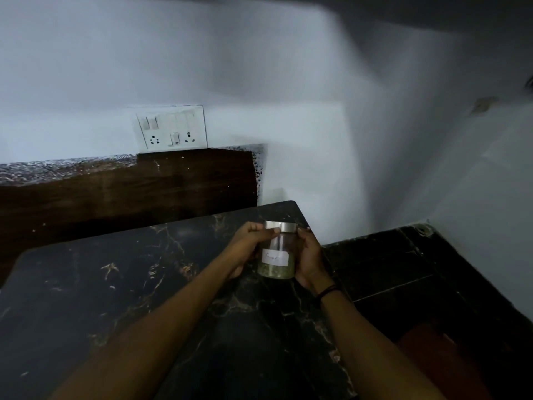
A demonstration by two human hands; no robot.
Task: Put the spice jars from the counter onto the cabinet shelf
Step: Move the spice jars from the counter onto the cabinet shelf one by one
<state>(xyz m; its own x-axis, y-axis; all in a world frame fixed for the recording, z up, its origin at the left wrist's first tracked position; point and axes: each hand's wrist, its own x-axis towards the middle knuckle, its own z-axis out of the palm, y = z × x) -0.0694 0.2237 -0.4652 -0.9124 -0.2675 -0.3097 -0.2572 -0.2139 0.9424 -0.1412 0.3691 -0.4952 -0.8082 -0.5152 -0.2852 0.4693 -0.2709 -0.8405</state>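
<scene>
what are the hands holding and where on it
A glass spice jar, held between both hands: left hand on its left side near the metal lid, right hand on its right side.

Both bare forearms reach forward from the bottom of the view and converge toward the centre. The left hand (245,249) is curled with its palm facing right, thumb stretched across the top toward the other hand, fingers wrapped behind. The right hand (310,255) mirrors it, palm facing left, fingers upright and pressed inward, so the two hands clamp something between them. A dark band (328,291) circles the right wrist.
</scene>
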